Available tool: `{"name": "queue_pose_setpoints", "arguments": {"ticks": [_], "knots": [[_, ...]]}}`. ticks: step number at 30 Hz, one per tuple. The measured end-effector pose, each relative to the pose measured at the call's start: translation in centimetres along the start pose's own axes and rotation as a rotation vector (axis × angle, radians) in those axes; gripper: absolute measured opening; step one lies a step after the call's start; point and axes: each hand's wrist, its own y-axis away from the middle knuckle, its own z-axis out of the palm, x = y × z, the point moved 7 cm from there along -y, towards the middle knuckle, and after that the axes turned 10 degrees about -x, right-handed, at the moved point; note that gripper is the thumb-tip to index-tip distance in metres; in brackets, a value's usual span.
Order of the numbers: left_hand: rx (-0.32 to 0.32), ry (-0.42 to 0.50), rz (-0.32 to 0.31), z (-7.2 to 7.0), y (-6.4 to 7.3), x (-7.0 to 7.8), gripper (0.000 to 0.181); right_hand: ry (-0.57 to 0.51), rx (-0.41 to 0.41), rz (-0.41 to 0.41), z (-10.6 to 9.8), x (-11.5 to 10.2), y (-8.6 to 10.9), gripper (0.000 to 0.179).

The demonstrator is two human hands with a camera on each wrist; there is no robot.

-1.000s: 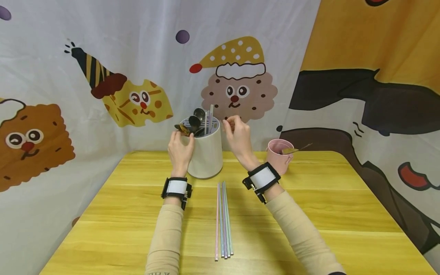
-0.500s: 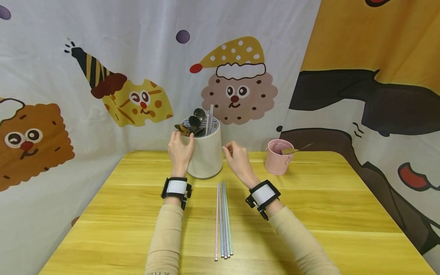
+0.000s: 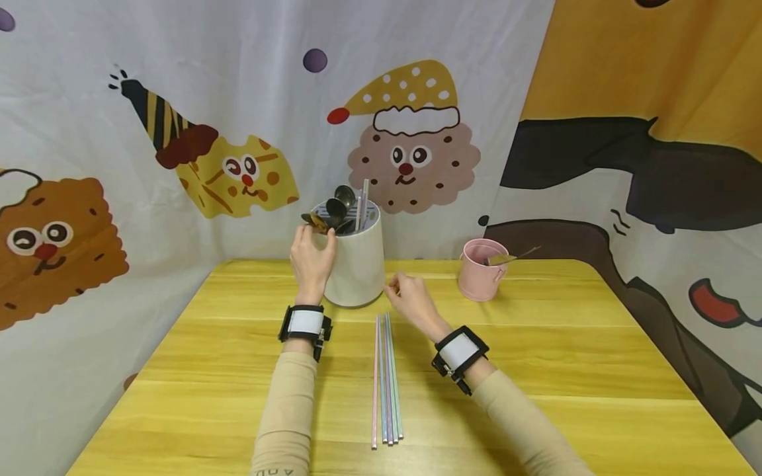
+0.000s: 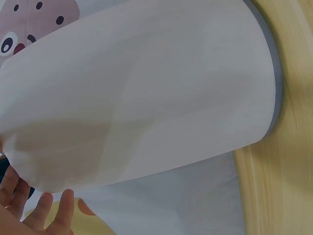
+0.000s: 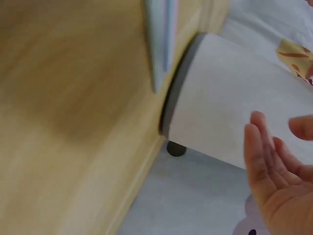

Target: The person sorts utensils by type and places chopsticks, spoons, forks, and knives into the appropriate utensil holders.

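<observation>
Holder [image 3: 358,270], cream-white, smooth-sided, cylindrical, upright, grey-edged below

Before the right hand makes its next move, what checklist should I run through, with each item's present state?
1. Right hand free: ok; nothing shows between its parted fingers.
2. Loose chopsticks laid out: ok; they lie close together on the table.
3. White holder upright: ok; it stands on its base.
4. Left hand steadying it: cannot tell; it is at the rim, but firmness doesn't show.
5. Room inside: cannot tell; spoons hide part of the opening.
</observation>
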Motion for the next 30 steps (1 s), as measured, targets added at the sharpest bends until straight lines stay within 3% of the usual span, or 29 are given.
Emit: {"name": "queue_pose_setpoints", "arguments": {"ticks": [5, 16, 23, 30], "knots": [[0.000, 0.003, 0.006, -0.1, 0.0, 0.2, 0.032, 0.069, -0.144, 0.071, 1.7, 1.1, 1.2, 0.013], [-0.005, -0.001, 0.006, 0.0, 0.1, 0.1, 0.034, 0.003, -0.465, 0.229, 5.2, 2.2, 4.1, 0.018], [-0.010, -0.019, 0.004, -0.1, 0.1, 0.2, 0.035, 0.049, -0.531, 0.285, 5.9, 2.3, 4.8, 0.025], [-0.002, -0.015, 0.016, -0.1, 0.1, 0.3, 0.035, 0.032, -0.519, 0.267, 6.5, 2.2, 5.0, 0.023]]}}
